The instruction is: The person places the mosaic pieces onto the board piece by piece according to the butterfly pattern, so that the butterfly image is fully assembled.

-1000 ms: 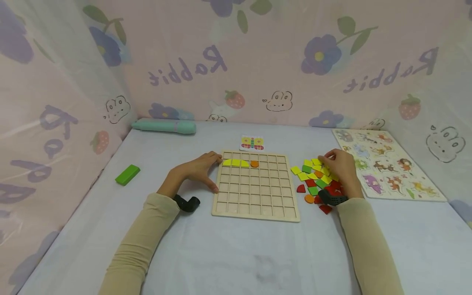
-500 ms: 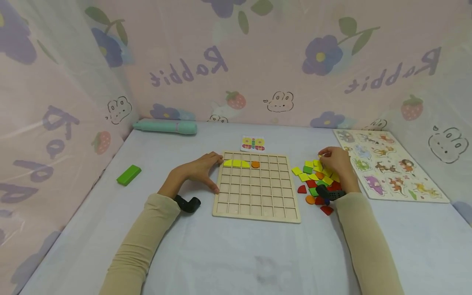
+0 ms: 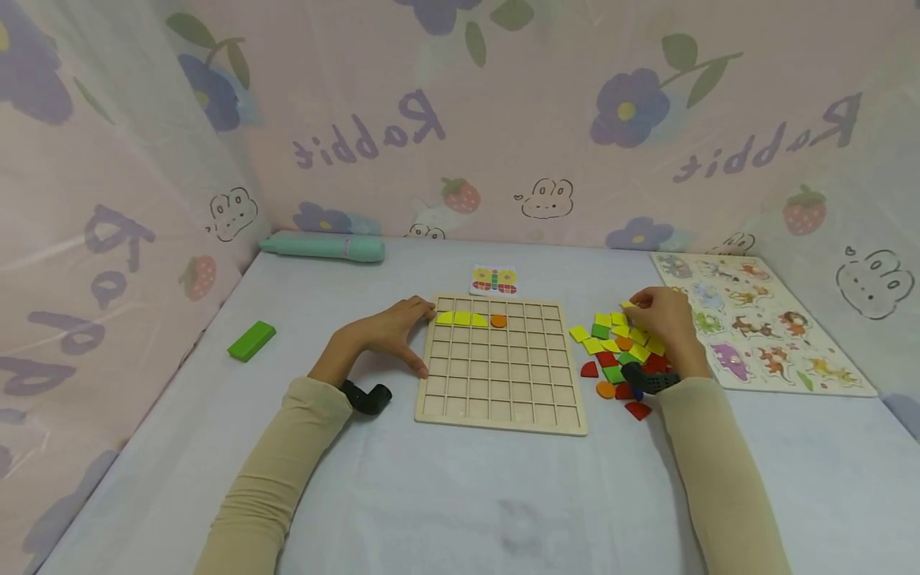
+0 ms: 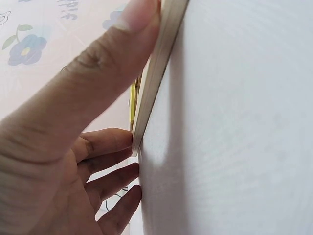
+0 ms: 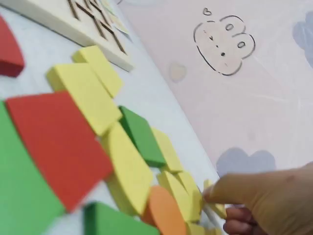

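Observation:
A square wooden grid board (image 3: 501,390) lies mid-table, with yellow pieces (image 3: 461,319) and an orange disc (image 3: 498,321) in one of its upper rows. My left hand (image 3: 388,329) touches the board's left edge, thumb and fingers spread apart along it. In the left wrist view the thumb (image 4: 105,63) lies against the board's side. Over the far side of a pile of coloured tiles, my right hand (image 3: 664,319) pinches a yellow tile (image 3: 628,304). That tile is partly covered by the fingers in the right wrist view. Red tiles (image 5: 58,142), green, yellow and orange ones lie beside it.
A picture card (image 3: 493,279) with a butterfly pattern lies behind the board. At the right is an animal puzzle board (image 3: 765,327). A green block (image 3: 251,341) lies at the left, and a teal tube-shaped object (image 3: 323,247) at the back left.
My right hand has shifted slightly at the pile's far side, and a yellow tile now shows at its fingertips. The left hand keeps its place on the board's edge.

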`<state>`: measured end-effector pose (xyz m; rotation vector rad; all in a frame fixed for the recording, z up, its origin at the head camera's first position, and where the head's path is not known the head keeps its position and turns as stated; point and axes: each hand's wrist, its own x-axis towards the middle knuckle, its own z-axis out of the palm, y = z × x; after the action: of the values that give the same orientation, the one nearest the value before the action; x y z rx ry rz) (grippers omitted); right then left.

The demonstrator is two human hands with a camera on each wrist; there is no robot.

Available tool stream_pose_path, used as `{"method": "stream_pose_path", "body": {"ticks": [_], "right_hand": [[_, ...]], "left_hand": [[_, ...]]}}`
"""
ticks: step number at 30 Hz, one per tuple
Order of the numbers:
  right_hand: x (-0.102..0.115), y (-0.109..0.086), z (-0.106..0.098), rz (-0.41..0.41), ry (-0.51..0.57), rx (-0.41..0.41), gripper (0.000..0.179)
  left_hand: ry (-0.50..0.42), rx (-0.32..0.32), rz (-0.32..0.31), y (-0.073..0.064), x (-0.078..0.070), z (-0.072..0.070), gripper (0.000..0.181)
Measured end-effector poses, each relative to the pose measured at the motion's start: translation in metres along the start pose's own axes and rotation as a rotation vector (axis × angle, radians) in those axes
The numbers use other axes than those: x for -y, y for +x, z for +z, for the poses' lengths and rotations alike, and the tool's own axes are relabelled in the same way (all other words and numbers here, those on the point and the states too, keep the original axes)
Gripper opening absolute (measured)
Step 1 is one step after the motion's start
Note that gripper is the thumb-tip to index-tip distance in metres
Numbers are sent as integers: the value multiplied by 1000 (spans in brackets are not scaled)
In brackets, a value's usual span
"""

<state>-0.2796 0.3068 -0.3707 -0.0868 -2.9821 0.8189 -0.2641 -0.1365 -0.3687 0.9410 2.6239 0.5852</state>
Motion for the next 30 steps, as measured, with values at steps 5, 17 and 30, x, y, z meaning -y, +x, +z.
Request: {"method": "stream_pose_path", "body": {"ticks": [5, 17, 30], "right_hand": [[26, 1, 13, -240, 33, 13, 30], [95, 2, 60, -673, 203, 251, 25], [101, 0, 69, -685, 148, 273, 18]], "left_hand": [[6, 6, 1, -1, 1, -1, 98], [-4, 7, 15, 0, 2, 0, 96], [-3, 9, 11, 1, 1, 1, 96]]}}
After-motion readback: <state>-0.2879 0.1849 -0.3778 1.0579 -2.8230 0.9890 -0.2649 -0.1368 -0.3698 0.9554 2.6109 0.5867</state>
